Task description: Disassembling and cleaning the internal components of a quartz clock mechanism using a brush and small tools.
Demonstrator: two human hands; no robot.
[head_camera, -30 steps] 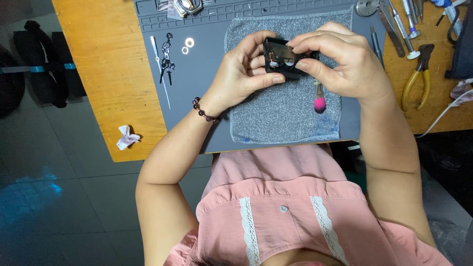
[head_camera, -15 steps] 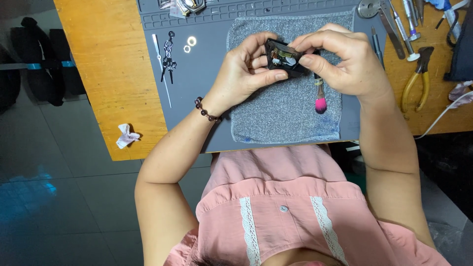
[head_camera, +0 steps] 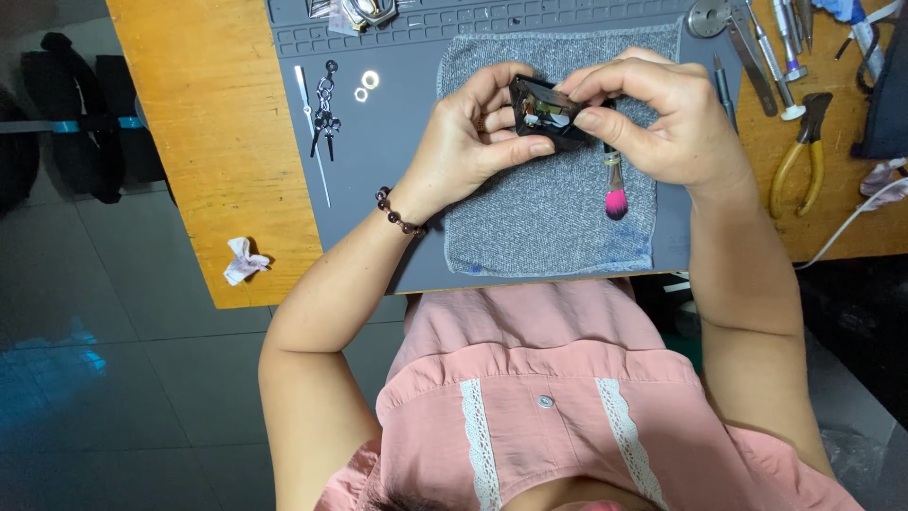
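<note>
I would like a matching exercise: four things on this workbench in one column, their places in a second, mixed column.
1. small black open device
2. pink-tipped brush
3. yellow-handled pliers
4. crumpled white paper scrap

A. on the bare wooden table, near its front edge
B. on the wood, right of the mat
C. held by both hands
D. on the grey towel

Pairs: 1-C, 2-D, 3-B, 4-A

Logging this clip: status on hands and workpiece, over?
Left hand and right hand both grip small black device, held above grey cloth. Pink-tipped brush lies on the cloth under the right hand. Nothing obstructing.
</note>
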